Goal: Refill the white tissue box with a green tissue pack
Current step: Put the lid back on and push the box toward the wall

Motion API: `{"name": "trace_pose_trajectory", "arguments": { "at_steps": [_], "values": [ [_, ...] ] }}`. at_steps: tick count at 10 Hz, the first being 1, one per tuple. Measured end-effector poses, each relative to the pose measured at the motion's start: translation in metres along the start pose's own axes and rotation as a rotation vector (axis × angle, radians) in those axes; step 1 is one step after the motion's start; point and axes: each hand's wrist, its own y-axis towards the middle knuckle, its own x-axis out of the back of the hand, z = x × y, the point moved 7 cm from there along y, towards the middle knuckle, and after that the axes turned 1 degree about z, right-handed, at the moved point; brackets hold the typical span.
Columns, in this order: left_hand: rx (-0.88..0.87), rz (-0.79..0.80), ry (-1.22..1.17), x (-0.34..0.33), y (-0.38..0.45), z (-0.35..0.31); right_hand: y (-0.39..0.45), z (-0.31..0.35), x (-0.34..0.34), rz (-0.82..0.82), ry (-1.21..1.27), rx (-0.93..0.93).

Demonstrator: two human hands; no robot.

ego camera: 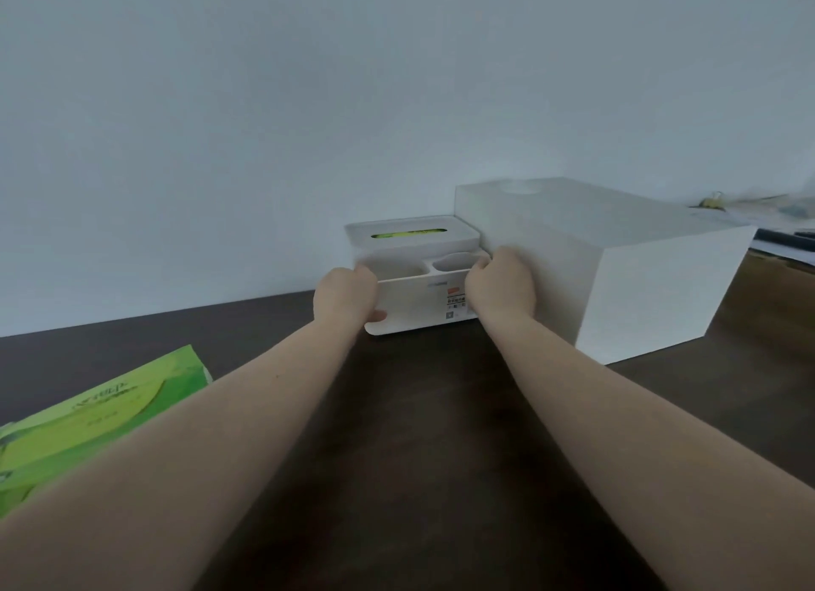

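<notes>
**Both hands on the white tissue box at the wall**

The white tissue box (419, 299) stands on the dark desk (423, 436), its back close to the pale wall (308, 105). Its lid (412, 234) sits on top, and a strip of green shows through the slot in the lid. In front of the lid the box has two open compartments, and a label with an orange patch is stuck on its front face near the right edge.

The left hand (346, 297) grips the box's left front corner: its fingers curl over the top rim there and the thumb presses low on the front face. The right hand (502, 284) grips the right front corner, its fingers (483, 263) closed over the rim beside the right compartment. Both forearms reach straight out across the desk towards the box.

Just right of the tissue box, touching or nearly touching its side, stands a larger plain white box (617, 273). Well to the left of the tissue box and nearer the person, the green tissue pack (101, 418) lies flat on the desk, partly cut off by the edge of the view.
</notes>
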Motion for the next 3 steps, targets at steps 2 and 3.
{"name": "trace_pose_trajectory", "arguments": {
  "at_steps": [2,3],
  "values": [
    [0.011,0.002,-0.002,0.006,-0.002,0.026,-0.02,-0.002,0.011,0.061,0.086,0.095],
    [0.005,0.029,0.118,0.012,-0.004,0.041,-0.033,-0.009,0.035,0.19,0.155,0.052]
  ]
}}
